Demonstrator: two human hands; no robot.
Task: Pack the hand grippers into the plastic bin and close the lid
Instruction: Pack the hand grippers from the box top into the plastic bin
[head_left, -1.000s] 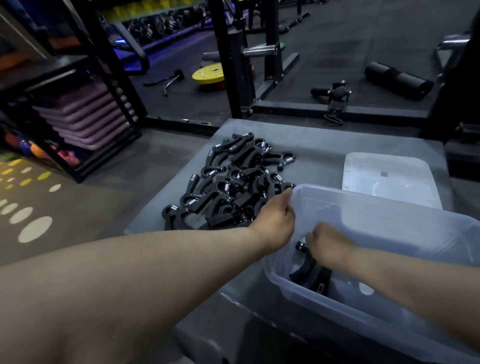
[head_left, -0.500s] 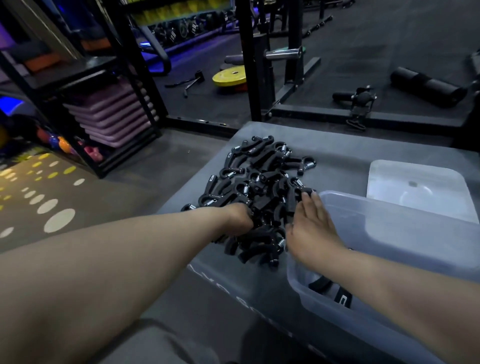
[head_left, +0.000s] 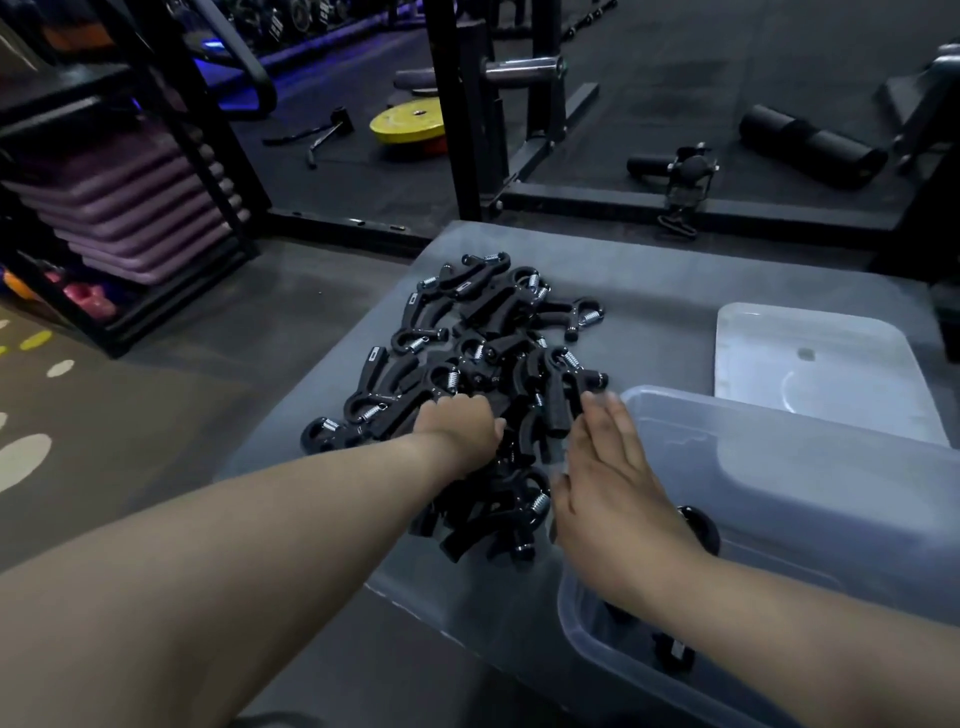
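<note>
Left grip (head_left: 460, 434) had curled into the pile of hand grippers (head_left: 483, 353) on the counter (head_left: 654, 280), grasping some. Right grip (head_left: 613, 488), released and flat, had come back out of the plastic bin (head_left: 753, 415), which looked nearly empty; its lid (head_left: 810, 358) lay behind it.

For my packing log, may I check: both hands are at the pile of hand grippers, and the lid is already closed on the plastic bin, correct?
Not quite. The head view shows the lid lying flat on the mat beyond the plastic bin, which stands open. The left hand and right hand are indeed at the pile of hand grippers.
</note>
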